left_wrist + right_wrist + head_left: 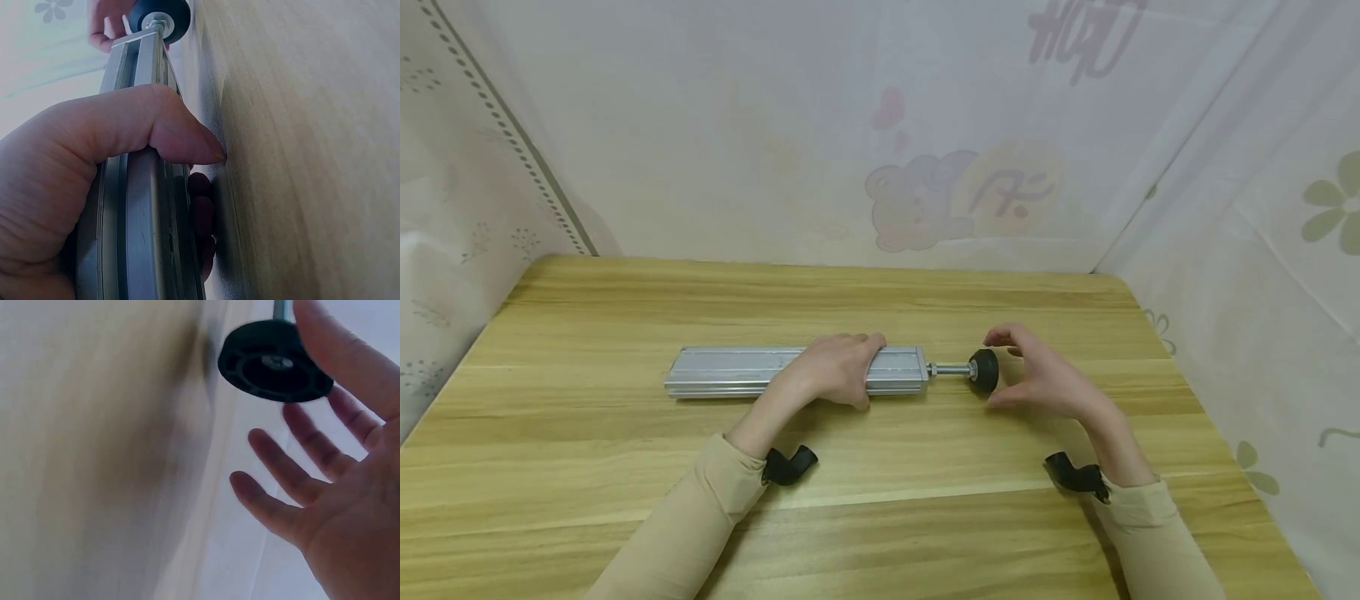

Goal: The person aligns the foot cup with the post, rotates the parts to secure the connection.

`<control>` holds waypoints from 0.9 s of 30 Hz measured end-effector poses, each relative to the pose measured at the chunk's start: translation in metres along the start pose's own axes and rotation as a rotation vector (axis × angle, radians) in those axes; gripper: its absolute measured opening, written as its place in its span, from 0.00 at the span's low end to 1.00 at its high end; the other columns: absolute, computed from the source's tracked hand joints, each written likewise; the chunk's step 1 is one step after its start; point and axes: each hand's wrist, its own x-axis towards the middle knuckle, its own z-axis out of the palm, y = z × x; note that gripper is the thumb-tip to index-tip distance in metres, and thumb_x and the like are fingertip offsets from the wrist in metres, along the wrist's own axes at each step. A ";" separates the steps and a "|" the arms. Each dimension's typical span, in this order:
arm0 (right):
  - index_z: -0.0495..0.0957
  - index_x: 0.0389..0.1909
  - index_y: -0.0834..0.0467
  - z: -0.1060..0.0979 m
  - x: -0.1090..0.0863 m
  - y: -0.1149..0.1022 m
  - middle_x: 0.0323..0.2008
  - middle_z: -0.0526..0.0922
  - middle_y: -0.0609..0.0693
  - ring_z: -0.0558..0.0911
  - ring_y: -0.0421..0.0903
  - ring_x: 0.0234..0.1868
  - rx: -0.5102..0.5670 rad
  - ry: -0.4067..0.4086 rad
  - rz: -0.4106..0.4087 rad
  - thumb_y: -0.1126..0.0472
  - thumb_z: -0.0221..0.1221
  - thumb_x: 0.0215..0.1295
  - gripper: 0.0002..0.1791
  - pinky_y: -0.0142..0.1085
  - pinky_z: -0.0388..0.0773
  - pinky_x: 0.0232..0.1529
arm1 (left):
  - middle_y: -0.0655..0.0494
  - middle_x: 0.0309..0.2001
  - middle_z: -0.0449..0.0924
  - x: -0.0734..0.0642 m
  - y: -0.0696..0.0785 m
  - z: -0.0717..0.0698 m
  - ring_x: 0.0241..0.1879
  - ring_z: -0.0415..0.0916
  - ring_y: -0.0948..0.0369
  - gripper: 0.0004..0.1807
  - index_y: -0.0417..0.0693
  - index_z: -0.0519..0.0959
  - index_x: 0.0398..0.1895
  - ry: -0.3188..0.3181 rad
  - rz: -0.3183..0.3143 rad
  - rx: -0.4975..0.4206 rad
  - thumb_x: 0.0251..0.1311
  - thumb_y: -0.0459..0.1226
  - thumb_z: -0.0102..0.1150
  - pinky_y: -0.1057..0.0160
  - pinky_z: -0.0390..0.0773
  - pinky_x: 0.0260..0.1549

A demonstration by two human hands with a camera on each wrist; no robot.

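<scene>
A silver aluminium profile (730, 367) lies lengthwise across the wooden table. From its right end a threaded rod (953, 369) sticks out, tipped by a round black levelling foot (983, 372). My left hand (838, 368) grips the profile near that end, the thumb bent over the near side and the fingers round the far side. Around the foot, my right hand (1047, 382) is spread with thumb and fingers apart. In the right wrist view the foot's ribbed underside (275, 362) faces the palm, and the thumb (337, 347) overlaps its edge.
The wooden table (880, 500) has a rounded far edge against a pale printed curtain (737, 167). More curtain hangs along both sides. A black camera mount (790, 465) sits on the left wrist, another black mount (1075, 475) on the right.
</scene>
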 end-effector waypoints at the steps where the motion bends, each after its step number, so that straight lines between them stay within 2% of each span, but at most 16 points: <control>1: 0.68 0.61 0.61 0.001 0.001 -0.001 0.61 0.74 0.59 0.73 0.58 0.66 -0.018 0.012 -0.019 0.63 0.81 0.44 0.44 0.60 0.67 0.70 | 0.51 0.53 0.83 0.000 0.000 0.000 0.52 0.80 0.53 0.42 0.48 0.69 0.66 0.001 -0.001 0.000 0.43 0.41 0.76 0.48 0.80 0.52; 6: 0.70 0.52 0.61 0.007 0.004 -0.002 0.55 0.73 0.55 0.73 0.51 0.59 -0.094 0.047 -0.096 0.69 0.81 0.38 0.39 0.56 0.71 0.66 | 0.52 0.54 0.83 0.001 -0.001 0.002 0.51 0.80 0.53 0.42 0.48 0.70 0.64 0.006 0.001 0.004 0.42 0.41 0.76 0.49 0.80 0.52; 9: 0.70 0.51 0.60 0.009 0.004 -0.003 0.55 0.73 0.55 0.73 0.51 0.60 -0.098 0.060 -0.093 0.72 0.80 0.39 0.38 0.56 0.71 0.67 | 0.52 0.53 0.82 0.001 -0.001 0.002 0.50 0.80 0.53 0.41 0.48 0.70 0.63 0.009 0.003 0.004 0.42 0.41 0.76 0.49 0.80 0.51; 13: 0.71 0.54 0.60 0.008 0.003 -0.002 0.56 0.75 0.56 0.74 0.56 0.63 -0.092 0.062 -0.045 0.70 0.80 0.42 0.37 0.58 0.70 0.69 | 0.53 0.52 0.82 0.001 -0.001 0.002 0.50 0.80 0.54 0.40 0.48 0.71 0.63 0.008 0.003 0.003 0.41 0.41 0.76 0.49 0.80 0.51; 19: 0.73 0.60 0.59 0.002 -0.002 0.002 0.61 0.79 0.56 0.74 0.60 0.67 -0.054 0.026 0.002 0.64 0.75 0.54 0.33 0.61 0.66 0.71 | 0.52 0.52 0.82 0.001 0.000 0.001 0.50 0.80 0.54 0.41 0.48 0.70 0.63 0.009 0.007 0.007 0.42 0.41 0.76 0.49 0.80 0.50; 24: 0.72 0.63 0.58 -0.002 -0.005 0.006 0.63 0.80 0.57 0.75 0.60 0.69 -0.009 -0.031 0.003 0.59 0.66 0.68 0.25 0.61 0.69 0.68 | 0.51 0.54 0.82 0.000 0.000 0.001 0.52 0.80 0.53 0.42 0.47 0.70 0.64 0.007 0.009 0.002 0.42 0.41 0.77 0.49 0.80 0.53; 27: 0.70 0.66 0.57 -0.003 -0.005 0.007 0.66 0.78 0.59 0.74 0.62 0.71 0.014 -0.063 0.032 0.57 0.60 0.74 0.24 0.61 0.71 0.67 | 0.51 0.55 0.82 0.000 0.000 0.001 0.53 0.80 0.52 0.42 0.47 0.70 0.65 0.007 0.009 -0.003 0.42 0.41 0.77 0.48 0.80 0.54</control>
